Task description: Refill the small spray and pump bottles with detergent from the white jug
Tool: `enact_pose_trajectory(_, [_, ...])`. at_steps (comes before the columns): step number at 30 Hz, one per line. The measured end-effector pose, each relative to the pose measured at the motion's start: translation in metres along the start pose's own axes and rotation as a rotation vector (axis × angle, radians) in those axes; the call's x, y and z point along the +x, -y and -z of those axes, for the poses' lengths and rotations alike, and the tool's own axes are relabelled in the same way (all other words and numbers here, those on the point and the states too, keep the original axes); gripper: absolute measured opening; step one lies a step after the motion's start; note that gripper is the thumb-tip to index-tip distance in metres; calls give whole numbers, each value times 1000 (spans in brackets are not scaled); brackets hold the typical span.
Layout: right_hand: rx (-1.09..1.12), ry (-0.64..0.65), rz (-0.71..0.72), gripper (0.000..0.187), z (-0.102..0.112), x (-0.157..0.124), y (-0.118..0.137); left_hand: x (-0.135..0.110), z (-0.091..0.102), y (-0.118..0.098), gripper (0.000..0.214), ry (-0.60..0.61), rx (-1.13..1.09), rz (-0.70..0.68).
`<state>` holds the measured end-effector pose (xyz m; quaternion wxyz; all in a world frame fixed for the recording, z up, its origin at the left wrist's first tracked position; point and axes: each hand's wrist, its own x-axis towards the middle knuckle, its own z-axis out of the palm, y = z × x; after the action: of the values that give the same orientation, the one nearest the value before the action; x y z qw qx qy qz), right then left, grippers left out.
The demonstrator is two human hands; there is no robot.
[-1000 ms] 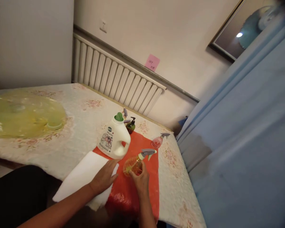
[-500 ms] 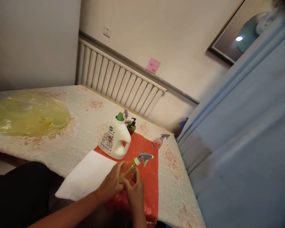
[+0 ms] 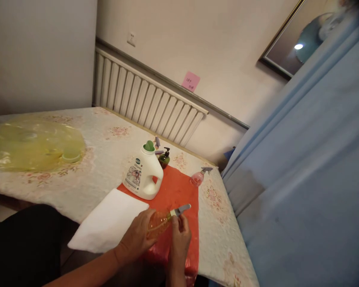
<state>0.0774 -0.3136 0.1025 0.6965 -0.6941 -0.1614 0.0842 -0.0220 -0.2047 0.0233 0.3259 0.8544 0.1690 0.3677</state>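
Note:
A clear yellow spray bottle (image 3: 159, 224) with a grey and white trigger head lies tilted between my hands, its nozzle end toward the right. Wrapped round the bottle's body is my left hand (image 3: 139, 231). My right hand (image 3: 179, 233) has its fingers closed at the neck, just under the trigger head. Beneath them spreads a red plastic sheet (image 3: 179, 187). Behind my hands stands a white detergent jug (image 3: 146, 175) with its cap off and something green in its mouth. A folded white cloth (image 3: 107, 223) lies to the left.
A pink spray bottle (image 3: 197, 177) stands at the sheet's right edge. Behind the jug is a dark green pump bottle (image 3: 164, 158). A yellow plastic bag (image 3: 32, 143) with a green cap on it lies far left. A blue curtain (image 3: 293, 171) hangs along the right side.
My right hand has moved up from the bottle's body to its neck. The spray bottle has tipped lower and its trigger head has turned. My left hand still holds the body.

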Motion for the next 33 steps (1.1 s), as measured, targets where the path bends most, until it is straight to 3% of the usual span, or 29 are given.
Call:
enact_pose_trajectory(10, [41,-9,-2,32,8,2,6,-4,7,-1,75,119,-29,31])
enact_pose_trajectory(15, [61,-52,39,35,17,8,22,-5,10,5,73,111,-91,41])
enact_pose_trajectory(23, [403,-193,65,41,30,20,50,-5,15,15,76,112,-51,60])
enact_pose_trajectory(33, [299,-244,110,32,41,27,46,-5,22,26,77,90,-31,52])
